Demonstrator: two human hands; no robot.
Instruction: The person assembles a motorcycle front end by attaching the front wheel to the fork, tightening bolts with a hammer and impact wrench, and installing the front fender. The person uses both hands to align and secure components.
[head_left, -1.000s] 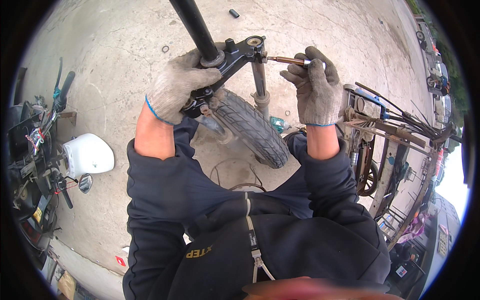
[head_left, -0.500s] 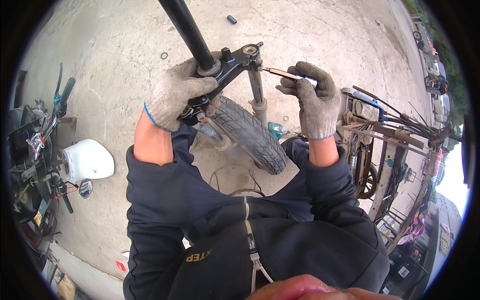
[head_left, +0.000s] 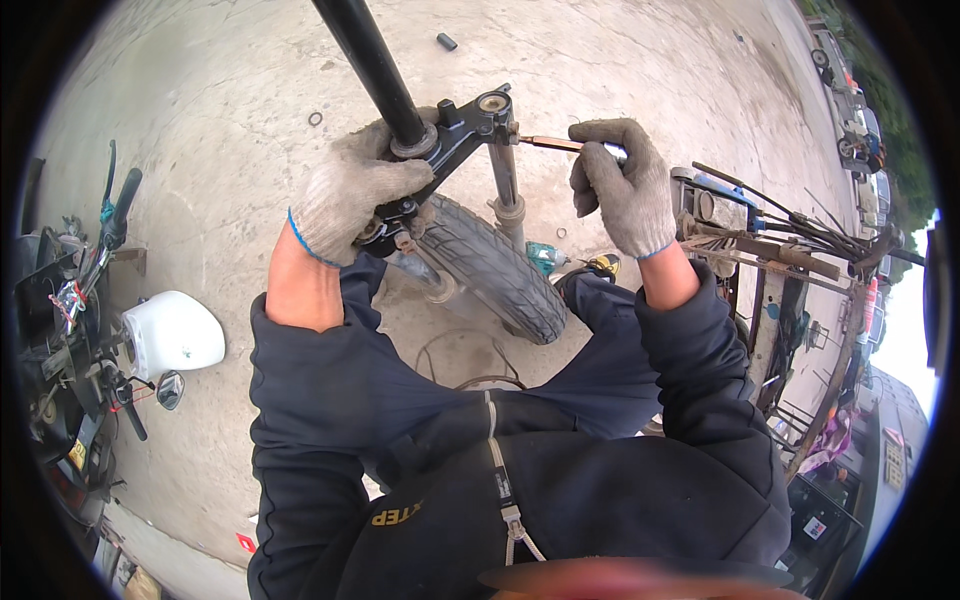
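Before me stands a front fork with a black clamp [head_left: 462,140], a thick black steering tube [head_left: 372,72] and a treaded tyre [head_left: 490,268]. My left hand [head_left: 352,188], in a pale knitted glove, is wrapped round the clamp at the tube's base, its thumb lying along the near side; the other fingers are partly hidden. Closed on a screwdriver [head_left: 550,143] is my right hand [head_left: 625,188], in a dirty glove. The screwdriver's copper-coloured shaft points left, its tip at a small bolt [head_left: 513,132] on the clamp's right end. The fingers cover most of its silver rear part.
A teal power drill [head_left: 543,257] lies beyond the tyre, near my foot. A black tube piece [head_left: 446,41] and a ring [head_left: 315,119] lie on the concrete. To the left are a white shell part [head_left: 175,335] and dismantled scooter parts [head_left: 75,330]; a rusty metal frame [head_left: 770,330] stands right.
My right hand has shifted slightly and its grip on the screwdriver has changed, the fingers now higher over it. The left hand keeps its hold on the clamp. The view has moved slightly.
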